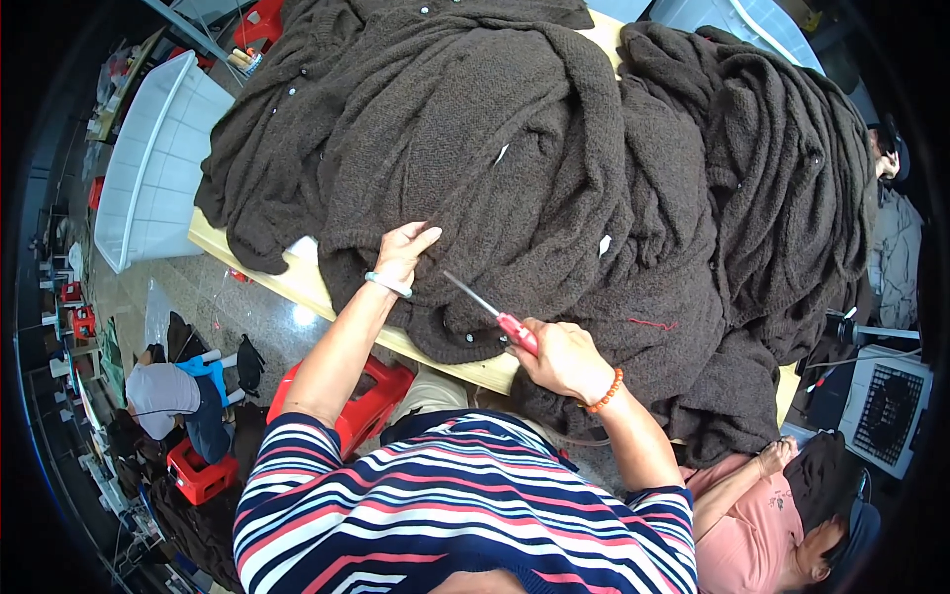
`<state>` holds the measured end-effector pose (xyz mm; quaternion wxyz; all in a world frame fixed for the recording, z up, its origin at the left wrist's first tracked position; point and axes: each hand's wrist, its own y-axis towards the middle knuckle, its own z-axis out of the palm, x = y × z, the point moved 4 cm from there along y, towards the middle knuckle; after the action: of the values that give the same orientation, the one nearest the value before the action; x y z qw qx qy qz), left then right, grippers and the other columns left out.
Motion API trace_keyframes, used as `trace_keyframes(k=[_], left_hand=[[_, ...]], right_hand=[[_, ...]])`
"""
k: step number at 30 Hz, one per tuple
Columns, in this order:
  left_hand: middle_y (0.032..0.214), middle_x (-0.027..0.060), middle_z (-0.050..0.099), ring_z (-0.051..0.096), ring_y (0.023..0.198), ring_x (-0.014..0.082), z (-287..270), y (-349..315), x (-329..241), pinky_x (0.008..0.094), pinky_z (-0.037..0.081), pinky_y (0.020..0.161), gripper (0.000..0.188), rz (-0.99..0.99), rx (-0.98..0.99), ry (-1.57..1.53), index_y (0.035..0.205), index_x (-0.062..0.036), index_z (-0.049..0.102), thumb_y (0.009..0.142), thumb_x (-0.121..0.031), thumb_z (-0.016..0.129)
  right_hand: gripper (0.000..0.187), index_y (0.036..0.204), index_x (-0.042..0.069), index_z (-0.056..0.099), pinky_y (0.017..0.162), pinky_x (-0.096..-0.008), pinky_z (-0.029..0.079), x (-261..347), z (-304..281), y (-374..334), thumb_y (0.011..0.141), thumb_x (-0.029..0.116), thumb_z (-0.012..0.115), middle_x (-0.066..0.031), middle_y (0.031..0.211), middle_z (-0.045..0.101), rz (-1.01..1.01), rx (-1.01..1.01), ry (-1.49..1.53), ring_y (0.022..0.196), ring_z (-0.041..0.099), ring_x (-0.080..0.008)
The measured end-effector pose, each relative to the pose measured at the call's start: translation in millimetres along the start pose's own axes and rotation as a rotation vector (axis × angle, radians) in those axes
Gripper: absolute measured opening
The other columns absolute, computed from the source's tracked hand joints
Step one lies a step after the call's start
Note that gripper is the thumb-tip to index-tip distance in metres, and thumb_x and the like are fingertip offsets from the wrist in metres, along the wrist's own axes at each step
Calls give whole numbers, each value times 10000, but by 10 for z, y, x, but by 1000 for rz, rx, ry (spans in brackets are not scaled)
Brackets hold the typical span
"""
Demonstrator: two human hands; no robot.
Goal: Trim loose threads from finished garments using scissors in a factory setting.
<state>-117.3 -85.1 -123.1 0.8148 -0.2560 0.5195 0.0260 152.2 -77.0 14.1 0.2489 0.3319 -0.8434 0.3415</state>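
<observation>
A heap of dark brown knitted garments [475, 129] covers the table before me. My left hand [404, 255], with a pale bangle at the wrist, is over the near part of the heap. Its fingers are bent and drawn together, and I cannot make out what is between them. A tool with a red handle and a thin metal shaft [517, 332] is gripped in my right hand [566, 361], which has an orange bead bracelet. The shaft points up and left toward my left hand, its tip just short of it. White buttons [470, 338] show along a knitted edge below.
A pale table edge [267, 277] shows under the heap. White plastic bins [158, 158] stand at the left and behind. A red stool [371, 406] is below the table. One person in pink [747, 525] sits close at the right; another [163, 396] bends over at the left.
</observation>
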Motion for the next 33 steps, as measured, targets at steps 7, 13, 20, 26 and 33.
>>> trace_keyframes(k=[7, 13, 20, 26, 33], left_hand=[[1023, 70, 699, 649, 881, 122, -95, -26, 127, 255, 515, 816, 262, -78, 13, 24, 1112, 22, 653, 872, -65, 710], [1075, 173, 661, 632, 1016, 268, 481, 126, -565, 369, 497, 900, 626, 578, -152, 1082, 1267, -19, 564, 747, -263, 812], [715, 46, 655, 602, 695, 119, 476, 508, -521, 277, 490, 681, 248, 485, 16, 864, 969, 23, 679, 833, -178, 731], [696, 43, 617, 557, 665, 102, 391, 421, -439, 265, 450, 630, 217, 450, 85, 879, 902, 39, 654, 840, -157, 723], [703, 80, 544, 488, 643, 119, 402, 342, -407, 291, 405, 576, 174, 578, 126, 725, 795, 61, 599, 842, -73, 699]], right_hand=[[294, 1002, 47, 629, 704, -486, 537, -48, 41, -43, 870, 310, 636, -214, 737, 662, 24, -102, -44, 734, 666, -401], [253, 986, 70, 594, 680, -484, 529, -112, -156, -52, 881, 299, 627, -201, 725, 655, 72, -239, 22, 725, 663, -400], [252, 944, 63, 591, 654, -500, 534, -101, -358, 150, 883, 306, 617, -207, 717, 655, 134, -373, -99, 713, 669, -396], [280, 962, 61, 612, 663, -499, 537, -45, -303, 245, 867, 322, 637, -203, 724, 660, 100, -245, -127, 722, 672, -394], [280, 960, 65, 617, 675, -506, 530, -74, -339, 351, 863, 327, 644, -206, 730, 656, 58, -244, -116, 726, 660, -409]])
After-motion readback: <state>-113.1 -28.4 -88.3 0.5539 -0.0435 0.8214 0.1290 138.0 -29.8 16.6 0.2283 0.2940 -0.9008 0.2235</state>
